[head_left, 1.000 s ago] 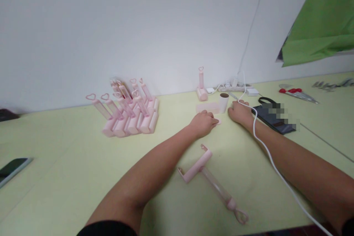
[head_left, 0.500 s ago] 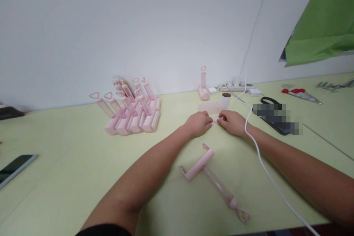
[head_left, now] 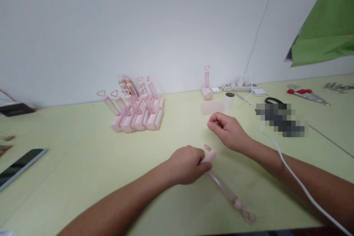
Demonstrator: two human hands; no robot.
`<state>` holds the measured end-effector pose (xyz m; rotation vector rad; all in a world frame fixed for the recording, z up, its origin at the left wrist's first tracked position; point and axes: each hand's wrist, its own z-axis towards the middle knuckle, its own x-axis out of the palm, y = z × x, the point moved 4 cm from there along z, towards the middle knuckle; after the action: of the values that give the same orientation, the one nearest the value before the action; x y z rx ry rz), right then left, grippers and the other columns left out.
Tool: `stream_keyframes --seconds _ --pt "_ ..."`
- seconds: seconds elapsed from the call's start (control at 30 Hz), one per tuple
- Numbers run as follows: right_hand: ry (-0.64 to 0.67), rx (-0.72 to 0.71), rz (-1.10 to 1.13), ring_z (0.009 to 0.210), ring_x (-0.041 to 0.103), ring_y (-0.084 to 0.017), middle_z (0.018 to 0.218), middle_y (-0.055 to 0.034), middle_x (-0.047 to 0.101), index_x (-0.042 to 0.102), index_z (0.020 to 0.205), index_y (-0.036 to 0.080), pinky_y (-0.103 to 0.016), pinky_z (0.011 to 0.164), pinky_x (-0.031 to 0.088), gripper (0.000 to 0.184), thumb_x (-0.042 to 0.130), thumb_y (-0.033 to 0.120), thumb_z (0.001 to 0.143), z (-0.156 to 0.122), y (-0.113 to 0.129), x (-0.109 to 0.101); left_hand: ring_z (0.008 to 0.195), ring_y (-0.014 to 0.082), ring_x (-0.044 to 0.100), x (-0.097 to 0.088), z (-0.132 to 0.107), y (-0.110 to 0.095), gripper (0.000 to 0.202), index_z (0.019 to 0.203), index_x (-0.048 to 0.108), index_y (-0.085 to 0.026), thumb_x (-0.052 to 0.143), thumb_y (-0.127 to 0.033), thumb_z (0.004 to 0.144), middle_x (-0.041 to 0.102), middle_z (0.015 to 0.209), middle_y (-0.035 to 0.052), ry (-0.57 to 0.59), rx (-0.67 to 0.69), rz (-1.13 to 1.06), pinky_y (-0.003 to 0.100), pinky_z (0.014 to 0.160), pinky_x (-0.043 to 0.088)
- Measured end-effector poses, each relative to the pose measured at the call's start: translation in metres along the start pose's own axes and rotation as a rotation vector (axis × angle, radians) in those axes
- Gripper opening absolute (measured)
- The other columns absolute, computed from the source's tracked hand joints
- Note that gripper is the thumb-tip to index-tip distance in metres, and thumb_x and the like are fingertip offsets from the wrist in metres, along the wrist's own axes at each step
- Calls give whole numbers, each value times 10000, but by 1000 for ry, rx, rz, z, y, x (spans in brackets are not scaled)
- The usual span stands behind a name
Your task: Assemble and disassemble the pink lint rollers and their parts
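My left hand [head_left: 186,164] is closed around the pink head of a lint roller frame [head_left: 226,190] that lies on the pale green table [head_left: 83,177]. Its clear handle with a heart-shaped loop points toward the near right. My right hand [head_left: 228,131] hovers just above and beyond it, fingers curled in a pinch on something too small to make out. Farther back lie a pink cover piece [head_left: 211,108] and a white paper roll [head_left: 229,101].
A cluster of several finished pink rollers [head_left: 135,112] stands at the back left, a single one [head_left: 207,87] by the wall. A phone [head_left: 19,164] lies at the left. A white cable [head_left: 293,175] crosses my right forearm. Scissors [head_left: 306,94] and a power strip [head_left: 240,87] sit at the back right.
My left hand drew back toward me and closed on the roller frame's head. My right hand lifted off the table with its fingers pinched and came nearer too.
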<state>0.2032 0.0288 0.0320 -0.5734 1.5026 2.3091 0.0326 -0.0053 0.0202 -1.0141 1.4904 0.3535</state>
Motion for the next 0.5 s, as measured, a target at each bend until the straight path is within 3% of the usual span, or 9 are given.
stream_keyframes --seconds 0.1,0.23,0.33,0.4,0.5 --pt "138 15 39 619 494 -133 670 26 550 561 821 196 -253 574 357 208 525 368 934 -9 14 9 551 131 474 -3 -8 16 349 708 619 -180 485 -429 913 604 632 5 -95 -30 -127 250 523 253" --pt "392 117 48 666 550 -149 756 1 625 608 1019 188 -254 594 388 269 554 435 928 -30 13 19 588 127 481 -18 -15 46 378 719 588 -167 466 -456 930 563 625 -13 -295 -102 -283 233 540 285" --pt "511 203 91 606 516 -135 696 3 598 639 905 176 -241 548 371 300 530 453 939 -41 2 24 575 120 470 -25 -21 64 378 740 590 -163 487 -479 919 549 618 -22 -418 -165 -399 226 533 303" --pt "530 214 95 599 481 -125 677 4 566 642 808 167 -236 545 358 340 513 449 949 -42 -5 24 552 112 458 -26 -22 68 372 739 595 -158 525 -488 897 539 602 -27 -441 -187 -472 221 518 307" --pt "595 194 172 595 437 -111 690 24 524 656 989 168 -224 530 335 318 556 464 929 -43 -5 26 531 104 461 -22 -22 65 364 734 607 -152 577 -490 865 530 576 -33 -417 -178 -585 210 501 319"
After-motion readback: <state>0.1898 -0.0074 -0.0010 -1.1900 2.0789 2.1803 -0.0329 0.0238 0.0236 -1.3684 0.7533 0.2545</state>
